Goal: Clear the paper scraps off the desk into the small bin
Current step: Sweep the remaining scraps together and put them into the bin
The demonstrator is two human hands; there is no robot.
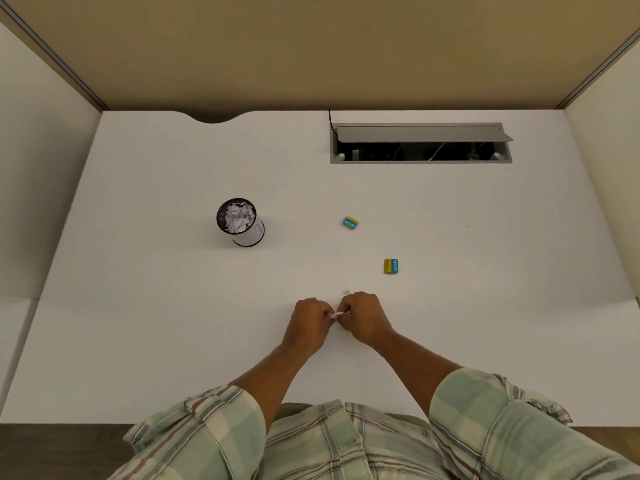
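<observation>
Both hands meet low on the white surface [138,306]: my left hand [309,323] and right hand [363,318] each pinch one end of a small crumpled paper scrap [338,314], fingers curled tight on it, knuckles up. The scrap is white with faint pinkish marks, creased and twisted between the fingertips. Just beyond the right hand's knuckles lies a second tiny white scrap [345,292], flat on the surface, apart from the hand.

The small bin [246,233] stands upright, well to the left and further back. It is a cylinder with a dark mesh rim and a pale lining showing through the wall. Inside I see a heap of crumpled white paper [237,218], filling it close to the rim.

Two small blocks in blue and yellow wrappers: one eraser [350,223] lying tilted mid-surface, another eraser [390,266] nearer and to the right, squared up. Well apart from each other.

At the back, a grey metal cable tray [420,160] is recessed in the surface, lid raised, dark interior with cables. Plaid sleeves [214,420] rolled at the elbows.
</observation>
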